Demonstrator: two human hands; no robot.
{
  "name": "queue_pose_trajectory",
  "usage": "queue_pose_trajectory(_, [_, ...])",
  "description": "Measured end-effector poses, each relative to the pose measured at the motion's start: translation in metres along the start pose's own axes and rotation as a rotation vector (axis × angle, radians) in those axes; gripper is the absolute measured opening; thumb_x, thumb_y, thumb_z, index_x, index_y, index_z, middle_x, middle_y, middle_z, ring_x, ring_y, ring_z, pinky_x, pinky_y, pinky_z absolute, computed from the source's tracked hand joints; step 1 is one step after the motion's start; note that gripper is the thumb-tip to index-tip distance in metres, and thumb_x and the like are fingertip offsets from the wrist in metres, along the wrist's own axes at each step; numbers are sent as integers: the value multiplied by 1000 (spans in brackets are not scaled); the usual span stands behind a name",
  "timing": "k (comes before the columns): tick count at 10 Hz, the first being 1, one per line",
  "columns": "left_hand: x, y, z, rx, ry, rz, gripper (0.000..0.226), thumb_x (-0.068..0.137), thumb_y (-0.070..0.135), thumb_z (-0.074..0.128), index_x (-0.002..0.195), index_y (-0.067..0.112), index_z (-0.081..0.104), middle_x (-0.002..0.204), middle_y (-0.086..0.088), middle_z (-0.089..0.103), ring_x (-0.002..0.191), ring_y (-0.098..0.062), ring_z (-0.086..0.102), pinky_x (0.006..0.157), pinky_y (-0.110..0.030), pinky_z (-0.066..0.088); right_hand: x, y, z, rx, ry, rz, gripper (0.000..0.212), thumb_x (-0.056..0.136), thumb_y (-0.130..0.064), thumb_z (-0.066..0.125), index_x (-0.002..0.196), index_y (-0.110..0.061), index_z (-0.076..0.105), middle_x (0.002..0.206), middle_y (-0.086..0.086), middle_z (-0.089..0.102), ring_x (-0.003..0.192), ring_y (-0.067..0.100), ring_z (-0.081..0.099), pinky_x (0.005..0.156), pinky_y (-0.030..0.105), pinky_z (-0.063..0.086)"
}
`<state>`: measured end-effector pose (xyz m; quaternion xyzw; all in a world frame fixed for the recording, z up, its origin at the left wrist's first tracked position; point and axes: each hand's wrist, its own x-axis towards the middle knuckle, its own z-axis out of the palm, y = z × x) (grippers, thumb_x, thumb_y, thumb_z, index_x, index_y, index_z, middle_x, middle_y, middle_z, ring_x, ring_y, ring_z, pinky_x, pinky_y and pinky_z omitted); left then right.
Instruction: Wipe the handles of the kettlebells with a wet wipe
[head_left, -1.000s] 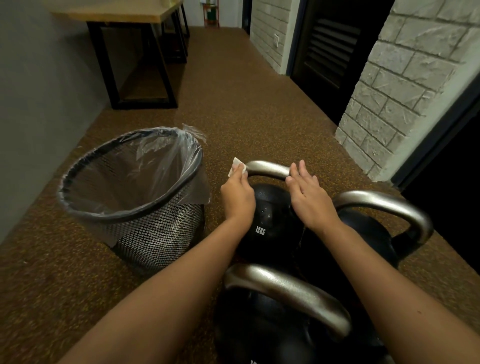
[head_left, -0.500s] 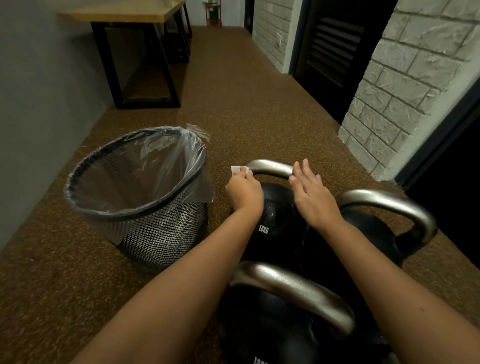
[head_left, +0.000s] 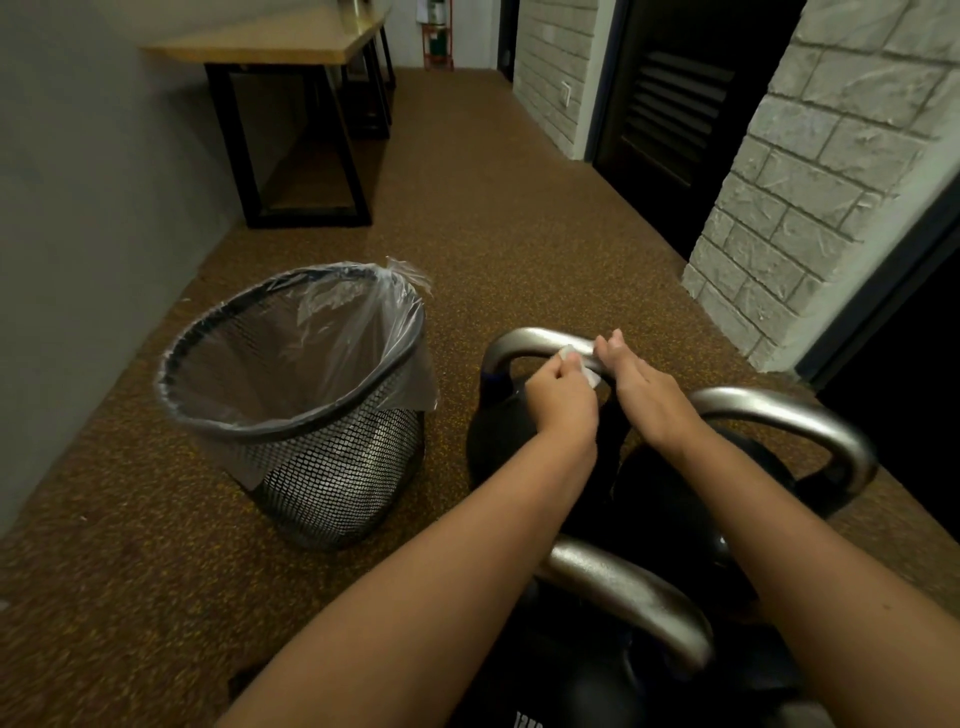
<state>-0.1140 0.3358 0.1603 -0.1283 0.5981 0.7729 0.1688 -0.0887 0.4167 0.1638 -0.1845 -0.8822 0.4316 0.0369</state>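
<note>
I count three kettlebells grouped at the lower right of the frame, one wet wipe, one waste bin and one table. Each kettlebell has a rounded black body and a thick, smooth, looped metal handle with a dull silver sheen. The far kettlebell (head_left: 506, 441) sits at centre frame, its handle (head_left: 524, 345) arching above it. The right kettlebell (head_left: 675, 499) carries a wider handle (head_left: 810, 421) curving toward the right edge. The near kettlebell (head_left: 571, 691) lies at the bottom, partly cut off, its handle (head_left: 628, 597) running diagonally between my forearms.

The wet wipe (head_left: 589, 376) is a small white folded piece, mostly covered by my fingers. It lies against the right half of the far handle.

My left hand (head_left: 563, 395) has its fingers curled, pinching the wet wipe against the far handle. My right hand (head_left: 641, 387) is held flat with straight fingers close together, fingertips resting on the same handle just beside the left hand; it holds nothing.

The waste bin (head_left: 332, 457) stands on the floor left of the kettlebells, near but apart from them. It is a round black wire-mesh basket, tapering downward, lined with a clear crinkled plastic bag (head_left: 332, 332) folded over the rim. The floor (head_left: 493, 249) is a brown, speckled, grainy surface. The table (head_left: 275, 47) at upper left has a pale wooden top on a black rectangular frame. A grey-white brick-textured wall (head_left: 831, 171) occupies the upper right.
</note>
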Motion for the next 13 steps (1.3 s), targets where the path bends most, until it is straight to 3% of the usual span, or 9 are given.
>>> queue_pose_trajectory(2, [9,47,-38,-34,-119,25,30,100,20,38,122,5,51,114,-14,58,98,-28,62,68,-32,55,-2,-30,-4,164,109,4,52,98,-47,24,134,-20,49,133,-3,52,127,15,43,105,30,25])
queue_pose_trajectory(3, [7,88,-72,157,-188,87,31,98,24,41,124,10,52,115,-10,58,96,-23,62,58,-25,53,-5,-71,-1,652,23,114,35,97,-29,44,126,-11,50,109,6,65,103,22,61,98,36,45])
queue_pose_trajectory(4, [11,103,-94,268,-181,135,32,97,26,45,124,12,55,114,-9,60,94,-22,61,53,-23,50,-7,-95,4,758,-97,163,28,92,-19,54,118,-8,53,103,11,67,94,24,66,86,35,52])
queue_pose_trajectory(7, [23,132,-185,419,62,276,14,90,15,59,99,5,62,79,-6,61,59,-12,53,39,-16,42,3,-169,62,542,-327,255,11,82,3,62,86,-7,65,93,10,67,76,15,63,60,22,50])
queue_pose_trajectory(8, [30,135,-207,543,133,349,10,90,17,59,92,9,63,74,0,59,64,-13,55,47,-16,46,4,-181,74,402,-326,236,11,83,2,62,83,-8,65,86,9,66,67,13,59,58,23,51])
queue_pose_trajectory(10, [54,135,-252,1043,283,490,34,98,30,39,112,8,61,109,-10,63,104,-26,56,87,-37,44,14,-203,104,261,-279,253,16,86,4,58,74,-6,61,78,10,61,57,13,54,45,20,47])
queue_pose_trajectory(11, [64,133,-265,1357,220,594,45,101,31,27,138,9,39,148,-12,33,141,-27,19,114,-41,16,32,-210,124,239,-271,251,12,85,1,61,75,-7,63,79,9,62,54,13,54,38,19,46])
queue_pose_trajectory(12, [70,135,-267,1491,185,651,48,101,32,22,145,12,25,156,-7,14,144,-23,-1,116,-41,4,40,-211,138,171,-256,250,2,83,-5,66,85,-4,65,87,10,65,65,16,61,46,22,53])
queue_pose_trajectory(13, [76,137,-268,1627,186,671,50,101,33,18,147,14,15,157,-2,6,144,-21,-9,117,-42,1,47,-200,157,-155,-75,105,26,82,-16,69,106,-9,65,114,9,62,104,24,60,88,38,53])
